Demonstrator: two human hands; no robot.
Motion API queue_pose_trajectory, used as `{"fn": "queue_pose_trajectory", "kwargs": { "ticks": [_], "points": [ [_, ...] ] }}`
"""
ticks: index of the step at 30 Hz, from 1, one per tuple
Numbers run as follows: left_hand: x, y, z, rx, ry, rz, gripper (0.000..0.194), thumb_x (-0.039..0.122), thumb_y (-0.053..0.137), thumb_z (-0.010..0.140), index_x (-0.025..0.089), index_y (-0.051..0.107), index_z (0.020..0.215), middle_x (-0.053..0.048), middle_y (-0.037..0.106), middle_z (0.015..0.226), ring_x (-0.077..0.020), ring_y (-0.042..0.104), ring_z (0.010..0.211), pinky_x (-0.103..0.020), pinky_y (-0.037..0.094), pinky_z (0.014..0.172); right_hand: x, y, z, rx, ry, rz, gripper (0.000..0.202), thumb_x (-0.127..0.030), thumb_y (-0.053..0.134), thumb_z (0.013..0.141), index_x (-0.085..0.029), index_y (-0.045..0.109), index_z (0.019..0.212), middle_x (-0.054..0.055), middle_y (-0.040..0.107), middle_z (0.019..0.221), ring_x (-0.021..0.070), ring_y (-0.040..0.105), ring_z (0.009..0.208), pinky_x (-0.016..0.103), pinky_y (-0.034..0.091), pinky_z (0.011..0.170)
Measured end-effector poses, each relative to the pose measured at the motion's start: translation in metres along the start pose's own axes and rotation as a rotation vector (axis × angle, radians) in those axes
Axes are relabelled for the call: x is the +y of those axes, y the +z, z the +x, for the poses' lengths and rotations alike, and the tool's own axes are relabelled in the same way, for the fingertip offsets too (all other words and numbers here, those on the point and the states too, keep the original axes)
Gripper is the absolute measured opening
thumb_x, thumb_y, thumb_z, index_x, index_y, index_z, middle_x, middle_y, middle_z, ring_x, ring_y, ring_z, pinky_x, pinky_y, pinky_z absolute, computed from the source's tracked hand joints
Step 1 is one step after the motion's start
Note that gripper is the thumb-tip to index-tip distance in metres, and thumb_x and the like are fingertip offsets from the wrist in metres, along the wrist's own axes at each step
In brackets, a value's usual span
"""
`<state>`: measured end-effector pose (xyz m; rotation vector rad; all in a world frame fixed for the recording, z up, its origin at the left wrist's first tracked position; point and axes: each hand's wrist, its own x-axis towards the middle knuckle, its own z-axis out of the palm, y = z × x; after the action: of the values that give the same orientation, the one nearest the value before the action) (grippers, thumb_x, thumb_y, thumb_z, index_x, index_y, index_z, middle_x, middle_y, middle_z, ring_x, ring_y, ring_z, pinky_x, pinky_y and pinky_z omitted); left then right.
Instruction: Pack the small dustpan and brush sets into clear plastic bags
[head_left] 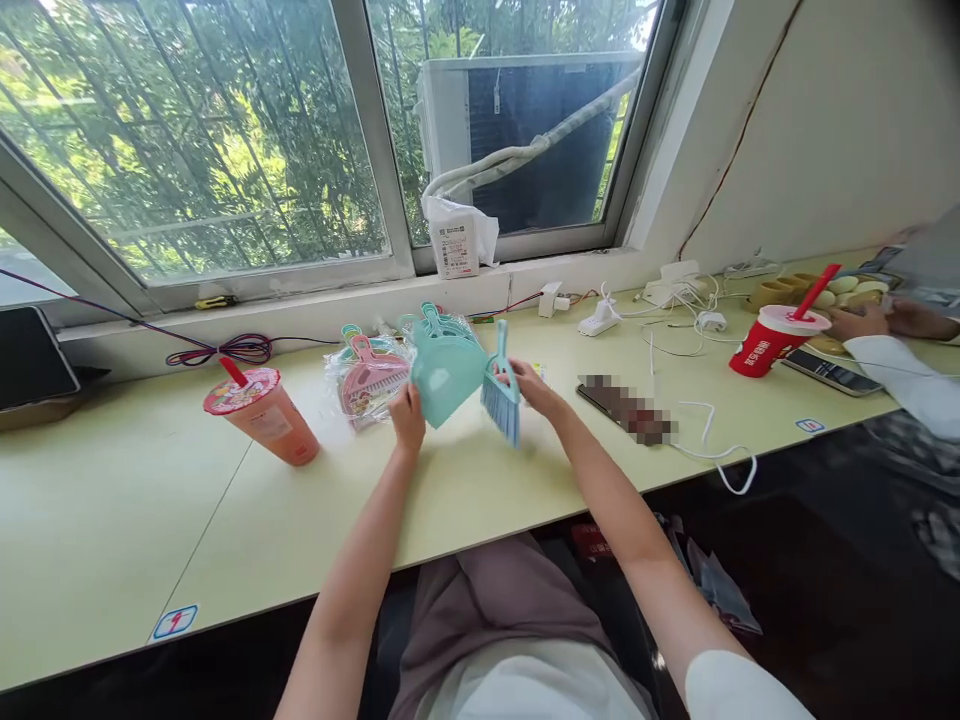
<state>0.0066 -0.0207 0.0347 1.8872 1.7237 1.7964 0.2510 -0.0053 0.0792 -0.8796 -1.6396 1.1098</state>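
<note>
- Over the tabletop (465,510), your left hand (409,415) clasps the green dustpan (448,375) by its side; your right hand (527,387) grips the brush (499,402) near its head.
- Both look light: smooth, stiff plastic, flexible bristles. Favour rim and brush handle (502,340).
- You cannot clearly make out the pan's handle or all your left fingers.

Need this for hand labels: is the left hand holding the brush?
No, the right hand holds the brush, while the left hand grips the green dustpan.
</note>
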Motion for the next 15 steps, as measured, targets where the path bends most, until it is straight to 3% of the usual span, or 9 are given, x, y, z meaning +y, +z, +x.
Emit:
{"fn": "queue_pose_trajectory", "kwargs": {
  "ticks": [2, 4, 7, 11, 13, 15],
  "points": [
    [-0.005, -0.004, 0.007, 0.006, -0.066, 0.026, 0.041, 0.036, 0.031, 0.094, 0.021, 0.036, 0.056, 0.004, 0.029, 0.046, -0.0114, 0.029, 0.047, -0.027, 0.024, 0.052, -0.017, -0.021, -0.010, -0.004, 0.041, 0.020, 0.036, -0.051, 0.057, 0.074, -0.017, 0.059, 0.087, 0.000, 0.052, 0.074, 0.0136, 0.046, 0.066, 0.025, 0.036, 0.060],
    [-0.004, -0.005, 0.010, -0.083, -0.100, 0.038, 0.044, 0.038, 0.031, 0.094, 0.022, 0.030, 0.053, 0.004, 0.027, 0.044, -0.0113, 0.028, 0.046, -0.027, 0.023, 0.051, -0.036, -0.039, -0.020, 0.039, 0.047, -0.102, 0.041, -0.055, 0.054, 0.077, -0.017, 0.062, 0.088, 0.002, 0.057, 0.077, 0.0148, 0.049, 0.067, 0.026, 0.037, 0.061],
    [0.002, -0.003, 0.010, -0.299, -0.073, 0.084, 0.047, 0.041, 0.032, 0.093, 0.021, 0.029, 0.050, 0.002, 0.031, 0.044, -0.0115, 0.031, 0.046, -0.028, 0.022, 0.051, -0.066, -0.057, -0.029, -0.011, 0.168, -0.633, 0.036, -0.051, 0.057, 0.077, -0.017, 0.067, 0.083, 0.005, 0.063, 0.079, 0.0175, 0.053, 0.072, 0.027, 0.037, 0.063],
    [0.008, 0.001, 0.006, -0.545, 0.006, 0.288, 0.047, 0.038, 0.035, 0.093, 0.020, 0.041, 0.049, -0.001, 0.043, 0.048, -0.0138, 0.041, 0.050, -0.028, 0.023, 0.053, -0.082, -0.042, -0.026, -0.241, 0.447, -1.382, 0.024, -0.034, 0.065, 0.074, -0.014, 0.072, 0.085, 0.015, 0.069, 0.089, 0.0257, 0.061, 0.087, 0.032, 0.040, 0.072],
    [0.008, 0.000, 0.005, -0.606, 0.030, 0.410, 0.044, 0.036, 0.036, 0.093, 0.019, 0.052, 0.055, -0.005, 0.053, 0.054, -0.0163, 0.049, 0.056, -0.028, 0.026, 0.054, -0.075, -0.026, -0.018, -0.302, 0.516, -1.523, 0.028, -0.029, 0.065, 0.076, -0.013, 0.070, 0.098, 0.018, 0.069, 0.097, 0.0272, 0.063, 0.094, 0.033, 0.042, 0.076],
    [0.008, -0.002, 0.004, -0.597, 0.040, 0.499, 0.040, 0.037, 0.036, 0.093, 0.019, 0.062, 0.069, -0.008, 0.062, 0.064, -0.0192, 0.056, 0.063, -0.028, 0.028, 0.056, -0.065, -0.015, -0.010, -0.278, 0.563, -1.550, 0.030, -0.023, 0.062, 0.079, -0.011, 0.068, 0.106, 0.020, 0.067, 0.104, 0.0265, 0.063, 0.099, 0.032, 0.042, 0.078]
  ]
}}
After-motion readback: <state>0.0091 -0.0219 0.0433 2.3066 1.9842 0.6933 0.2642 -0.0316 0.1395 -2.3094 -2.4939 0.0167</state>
